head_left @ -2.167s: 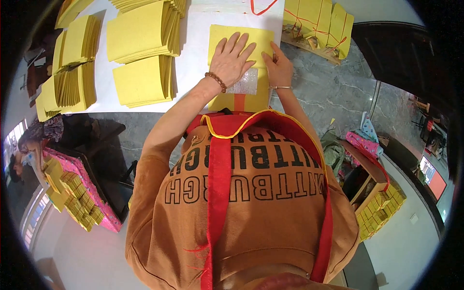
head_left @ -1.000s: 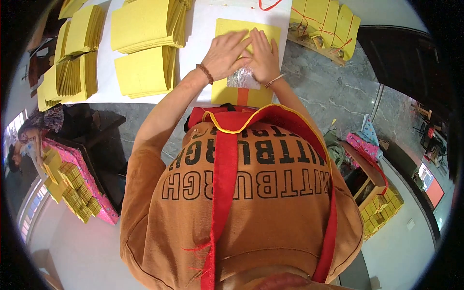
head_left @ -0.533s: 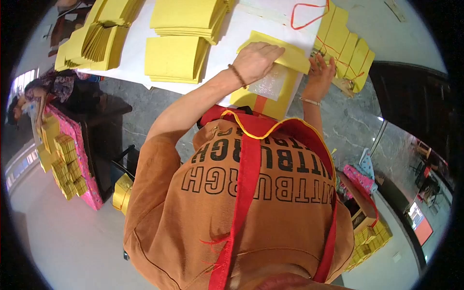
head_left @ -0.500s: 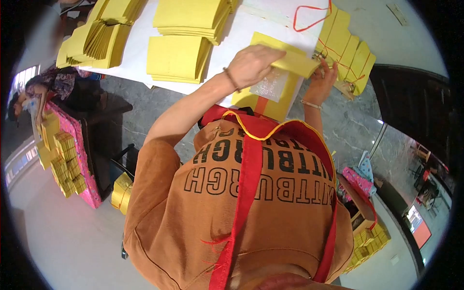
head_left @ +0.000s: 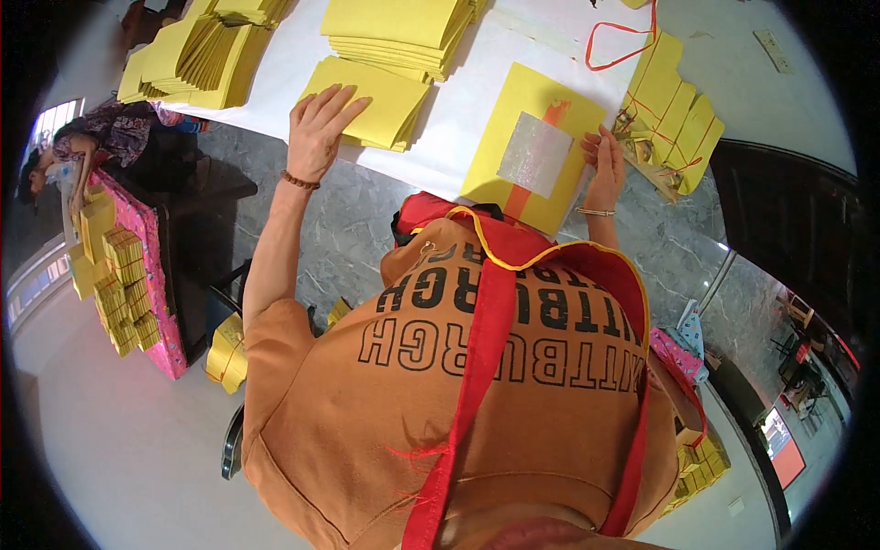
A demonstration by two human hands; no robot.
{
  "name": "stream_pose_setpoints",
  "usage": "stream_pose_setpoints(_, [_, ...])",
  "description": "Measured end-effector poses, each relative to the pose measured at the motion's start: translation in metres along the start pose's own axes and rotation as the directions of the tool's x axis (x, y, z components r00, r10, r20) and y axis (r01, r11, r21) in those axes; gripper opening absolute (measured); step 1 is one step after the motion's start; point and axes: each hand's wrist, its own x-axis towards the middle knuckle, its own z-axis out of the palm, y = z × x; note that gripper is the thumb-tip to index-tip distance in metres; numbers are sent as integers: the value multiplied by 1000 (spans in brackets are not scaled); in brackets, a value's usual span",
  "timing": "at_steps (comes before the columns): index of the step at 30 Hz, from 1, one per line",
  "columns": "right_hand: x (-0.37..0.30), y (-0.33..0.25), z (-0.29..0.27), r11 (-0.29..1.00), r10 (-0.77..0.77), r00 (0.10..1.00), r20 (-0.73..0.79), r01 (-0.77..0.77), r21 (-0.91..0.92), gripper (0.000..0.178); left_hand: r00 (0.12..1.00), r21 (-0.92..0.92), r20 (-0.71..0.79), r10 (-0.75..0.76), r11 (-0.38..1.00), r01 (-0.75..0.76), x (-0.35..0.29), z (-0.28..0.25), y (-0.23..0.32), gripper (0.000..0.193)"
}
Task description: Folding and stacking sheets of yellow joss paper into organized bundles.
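Observation:
My left hand [head_left: 318,128] rests with its fingers stretched over a short stack of yellow paper pieces [head_left: 385,105], at the stack's left end; its thumb is hidden. To the right lies a yellow board [head_left: 493,124] with a shiny silvery-grey square [head_left: 534,154] in its middle and an orange-red strip [head_left: 518,200] running past the square. My right hand [head_left: 605,165] is beside the board's right edge, its fingers slightly bent and apart, and nothing shows in them.
Taller yellow stacks stand behind [head_left: 394,37] and at the far left [head_left: 206,64] of the white table [head_left: 467,101]. A red cord loop [head_left: 591,55] lies at the far right. Yellow tied bundles [head_left: 674,115] sit beyond the table's right edge. Another person [head_left: 82,147] sits at left.
The yellow piece that both hands held over the board is gone from them. My left hand has moved left onto the short stack; my right hand stays by the board's right edge.

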Motion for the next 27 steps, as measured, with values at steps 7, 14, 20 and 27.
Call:
stream_pose_setpoints(7, [-2, 6, -3, 999, 40, 999, 17, -40, -31, 30, 997, 12, 74, 38, 999, -39, -3, 22, -12, 50])
stream_pose_setpoints(14, [1, 15, -1, 997, 27, 1000, 4, -27, -66, 29, 959, 22, 250, -132, 991, 131, -19, 44, 7, 75])
stream_pose_setpoints(20, [-7, 16, -9, 796, -247, 950, 188, 310, -521, 32, 941, -2, 336, -45, 999, 48, -14, 34, -2, 84])
stream_pose_setpoints(27, [-28, 22, -6, 259, -261, 870, 419, 481, -838, 49, 940, -85, 338, 50, 996, -23, 18, -9, 18, 86])
